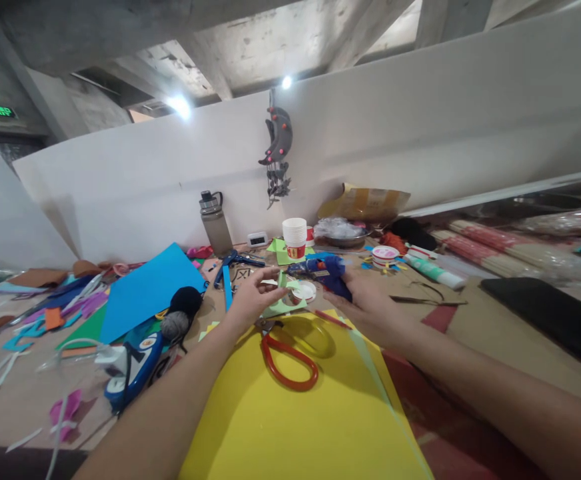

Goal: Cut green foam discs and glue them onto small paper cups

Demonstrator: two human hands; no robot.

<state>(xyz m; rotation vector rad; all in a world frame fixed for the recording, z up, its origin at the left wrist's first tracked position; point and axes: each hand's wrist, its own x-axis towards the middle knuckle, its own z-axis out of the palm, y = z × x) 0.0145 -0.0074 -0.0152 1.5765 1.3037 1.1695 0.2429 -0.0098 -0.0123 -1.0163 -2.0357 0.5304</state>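
Note:
My left hand pinches a small piece of light green paper between thumb and fingers. A blue hot glue gun is gripped in my right hand, its nozzle pointing left toward the green piece. Below the hands, scissors with an orange-red loop and a yellow loop lie on a large yellow sheet. More cut green paper and a small white round lid-like piece are just under the held paper. A red pencil-like stick rests near my right hand.
Stacked paper cups and a grey bottle stand at the back. Left are a blue sheet, yarn balls and a blue-white power strip. A glue tube and black slab lie right.

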